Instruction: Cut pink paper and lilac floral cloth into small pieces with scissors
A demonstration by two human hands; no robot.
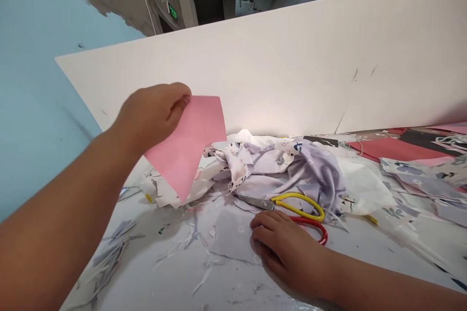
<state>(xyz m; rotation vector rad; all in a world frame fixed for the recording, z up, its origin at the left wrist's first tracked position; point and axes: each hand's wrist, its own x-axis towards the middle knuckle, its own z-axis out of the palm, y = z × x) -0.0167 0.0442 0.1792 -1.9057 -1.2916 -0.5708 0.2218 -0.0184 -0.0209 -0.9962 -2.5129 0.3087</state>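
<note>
A pink sheet of paper [199, 143] is pinched by its upper edge in my closed left hand [156, 109], raised above the table. One corner of the sheet points down toward the scraps. My right hand [284, 248] rests low on the table with loosely bent fingers, by the edge of a pale lavender piece [233, 235]. I see nothing gripped in it, though its palm is hidden. Just beyond its knuckles lie scissors with one yellow and one red handle [301, 204], their blades pointing left. A crumpled heap of lavender and floral fabric [270, 167] lies behind them.
A white panel [255, 73] stands along the table's back. Patterned cut pieces [419, 180] and red sheets [394, 148] are spread at the right. Thin offcuts [113, 257] litter the left side of the white tabletop [164, 272]. A blue wall [32, 82] is at the left.
</note>
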